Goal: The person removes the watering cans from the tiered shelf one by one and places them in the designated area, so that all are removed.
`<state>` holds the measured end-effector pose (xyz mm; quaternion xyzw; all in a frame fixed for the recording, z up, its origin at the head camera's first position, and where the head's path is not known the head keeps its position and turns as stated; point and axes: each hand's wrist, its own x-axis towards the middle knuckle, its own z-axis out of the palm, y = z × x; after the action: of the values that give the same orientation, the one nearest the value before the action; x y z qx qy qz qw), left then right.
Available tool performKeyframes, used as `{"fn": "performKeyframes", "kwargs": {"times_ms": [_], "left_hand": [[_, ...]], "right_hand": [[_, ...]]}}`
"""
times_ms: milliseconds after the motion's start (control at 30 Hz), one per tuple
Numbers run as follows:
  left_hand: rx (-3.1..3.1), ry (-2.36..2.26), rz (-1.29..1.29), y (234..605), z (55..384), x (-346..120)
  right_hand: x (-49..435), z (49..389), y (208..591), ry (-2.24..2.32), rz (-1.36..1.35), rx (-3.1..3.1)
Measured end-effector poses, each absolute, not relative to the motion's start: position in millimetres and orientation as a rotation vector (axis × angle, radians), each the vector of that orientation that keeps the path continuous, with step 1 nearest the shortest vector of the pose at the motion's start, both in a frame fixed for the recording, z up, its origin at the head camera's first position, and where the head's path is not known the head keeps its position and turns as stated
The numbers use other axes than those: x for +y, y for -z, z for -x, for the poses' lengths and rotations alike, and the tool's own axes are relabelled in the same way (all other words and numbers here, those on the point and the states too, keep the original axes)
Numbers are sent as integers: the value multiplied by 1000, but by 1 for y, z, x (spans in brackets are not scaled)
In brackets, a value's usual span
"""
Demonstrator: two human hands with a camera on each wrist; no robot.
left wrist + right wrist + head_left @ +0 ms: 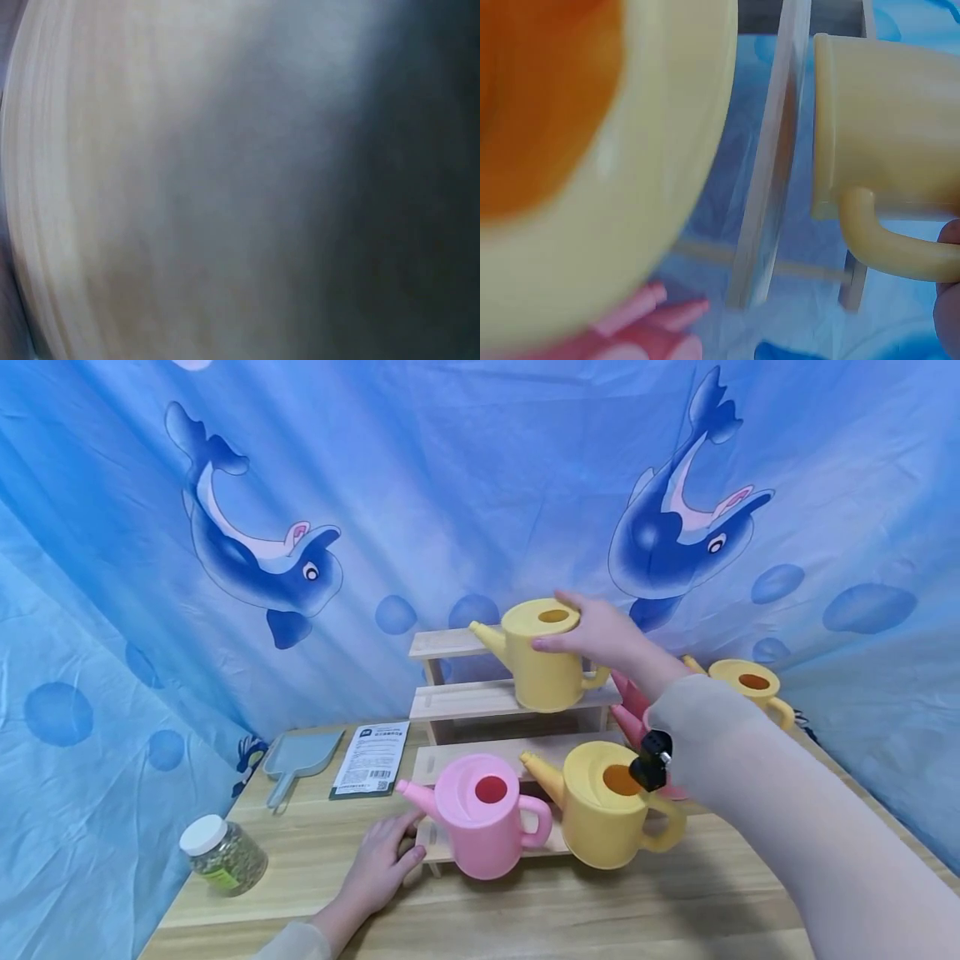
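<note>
At the far left, a white-lidded jar (pixel 238 860), a dustpan (pixel 303 753) and a flat packet (pixel 371 758) are on the table (pixel 300 827), apart from the stepped wooden stand (pixel 442 702), so they seem not to hinder the work. The left hand (pixel 381 864) touches the left end of the lowest step, thumb and index finger apart, probably to steady it; whether it grips, I cannot tell. The pink watering can (pixel 480 835) is at this step, spout leftward. Higher behind it, the right hand (pixel 600 631) holds the upper yellow watering can (pixel 546 668) round its top, opened about to the body's width, perhaps to keep it upright; its base is at the second-highest step, touching or not, I cannot tell. The lower yellow watering can (pixel 600 827) is beside the pink one, its handle likewise rightward. Partly behind the right arm (pixel 750 777) are reddish-pink cans (pixel 633 718), then another yellow can (pixel 726 675).
</note>
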<state>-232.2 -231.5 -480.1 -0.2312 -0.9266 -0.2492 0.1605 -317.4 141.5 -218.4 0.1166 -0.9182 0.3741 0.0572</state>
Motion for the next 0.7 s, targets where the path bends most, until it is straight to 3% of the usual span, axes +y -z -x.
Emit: {"fn": "performKeyframes", "kwargs": {"times_ms": [700], "left_hand": [[-2566, 673, 709, 483, 231, -233]], "right_hand": [[229, 281, 214, -1180, -107, -2665]]}}
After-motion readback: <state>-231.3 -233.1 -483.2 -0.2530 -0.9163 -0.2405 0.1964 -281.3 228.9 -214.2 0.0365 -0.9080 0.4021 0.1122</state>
